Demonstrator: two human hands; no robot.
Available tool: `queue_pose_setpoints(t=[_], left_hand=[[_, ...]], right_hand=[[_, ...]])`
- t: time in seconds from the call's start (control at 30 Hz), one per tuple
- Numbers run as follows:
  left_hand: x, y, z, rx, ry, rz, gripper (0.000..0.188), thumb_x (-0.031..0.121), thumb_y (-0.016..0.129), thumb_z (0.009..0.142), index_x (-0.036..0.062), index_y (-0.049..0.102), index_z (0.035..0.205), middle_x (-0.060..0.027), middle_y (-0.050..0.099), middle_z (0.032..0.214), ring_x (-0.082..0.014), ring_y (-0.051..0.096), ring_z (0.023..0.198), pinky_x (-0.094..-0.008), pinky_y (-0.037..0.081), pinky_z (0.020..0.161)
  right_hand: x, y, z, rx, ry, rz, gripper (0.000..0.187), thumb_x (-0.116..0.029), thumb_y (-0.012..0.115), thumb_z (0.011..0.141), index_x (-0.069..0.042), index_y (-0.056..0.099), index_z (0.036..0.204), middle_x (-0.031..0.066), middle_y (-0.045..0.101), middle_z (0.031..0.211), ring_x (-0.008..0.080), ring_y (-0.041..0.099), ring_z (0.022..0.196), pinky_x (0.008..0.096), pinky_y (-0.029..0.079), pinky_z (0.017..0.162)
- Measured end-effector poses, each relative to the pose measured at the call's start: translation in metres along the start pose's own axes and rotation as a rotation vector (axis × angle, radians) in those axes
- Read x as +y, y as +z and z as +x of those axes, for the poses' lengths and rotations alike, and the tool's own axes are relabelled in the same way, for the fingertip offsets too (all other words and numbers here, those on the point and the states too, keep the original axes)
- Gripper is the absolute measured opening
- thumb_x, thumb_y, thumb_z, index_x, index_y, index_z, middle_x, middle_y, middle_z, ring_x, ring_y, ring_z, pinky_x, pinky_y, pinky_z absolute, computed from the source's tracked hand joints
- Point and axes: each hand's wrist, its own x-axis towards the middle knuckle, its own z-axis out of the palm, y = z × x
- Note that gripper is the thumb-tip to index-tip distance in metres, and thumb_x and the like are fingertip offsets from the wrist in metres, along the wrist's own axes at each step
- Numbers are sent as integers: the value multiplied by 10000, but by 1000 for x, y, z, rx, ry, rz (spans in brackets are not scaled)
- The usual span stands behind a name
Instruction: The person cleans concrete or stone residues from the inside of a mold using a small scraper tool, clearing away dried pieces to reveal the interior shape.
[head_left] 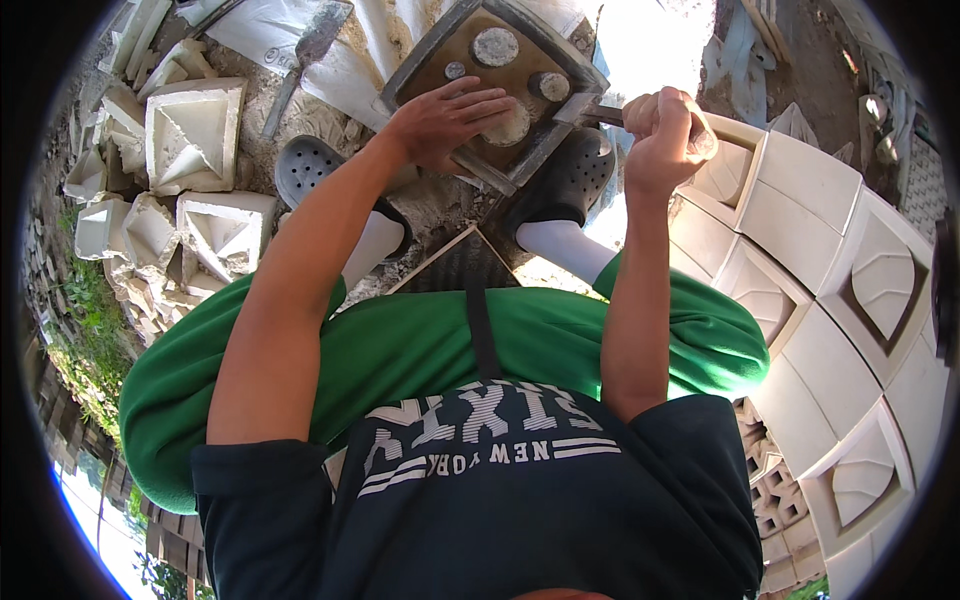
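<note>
The fingers of the right hand (pixel 663 140) are curled fully closed round the wooden handle of a hand tool (pixel 607 116); those of the left hand (pixel 445 125) are straight and close together, palm down over the near disc (pixel 513 128), with no grip visible, though the palm's underside is hidden. The tool's long axis runs roughly crosswise, its flat blade pointing left from the right fist to the near-right side of a square frame (pixel 424 56), close to its right corner; whether blade and rim touch, I cannot tell. The frame sits cornerwise on the ground ahead of the person, the left hand over its filled inside, the right hand outside it. Beyond lie pale tiles (pixel 800 210) at the right and broken pieces (pixel 194 135) at the left
</note>
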Motion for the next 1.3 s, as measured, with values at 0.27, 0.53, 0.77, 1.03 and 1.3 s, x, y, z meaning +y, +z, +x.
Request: queue_pose_setpoints(t=[0.27,0.53,0.77,1.03,1.3], left_hand=[[3,1,3,-17,-15,-11,1189,444,873,540,92,320,1532,-21,333,1589,-187,305,1474,-417,222,1244],[6,-6,4,-99,-35,70,1180,419,887,543,101,324,1530,-8,330,1591,-174,302,1474,-414,216,1247],[7,-4,3,-41,-40,12,1180,413,894,535,119,330,1530,-11,333,1588,-180,304,1474,-421,224,1245],[4,0,3,-79,-31,23,1189,443,879,546,125,310,1541,-8,322,1596,-179,300,1477,-426,223,1243],[7,-7,4,-61,-50,13,1174,419,873,547,111,319,1535,-1,312,1600,-170,300,1475,-418,229,1238]], right_hand=[[29,-7,19,97,-38,-172,320,-151,578,871,-31,556,576,-24,476,521,89,396,473,271,345,493],[39,-10,16,-61,60,-413,342,-49,560,893,-54,491,558,-2,459,522,78,394,493,263,314,490],[38,-10,19,-55,-54,-346,328,-108,602,860,-19,527,554,-3,449,502,70,375,481,274,314,476],[34,-12,6,-20,47,-365,305,-35,590,834,-30,500,543,-31,443,517,53,360,498,254,277,477],[29,2,-17,-127,52,-249,350,-60,605,893,6,460,581,-40,419,554,47,348,548,264,269,491]])
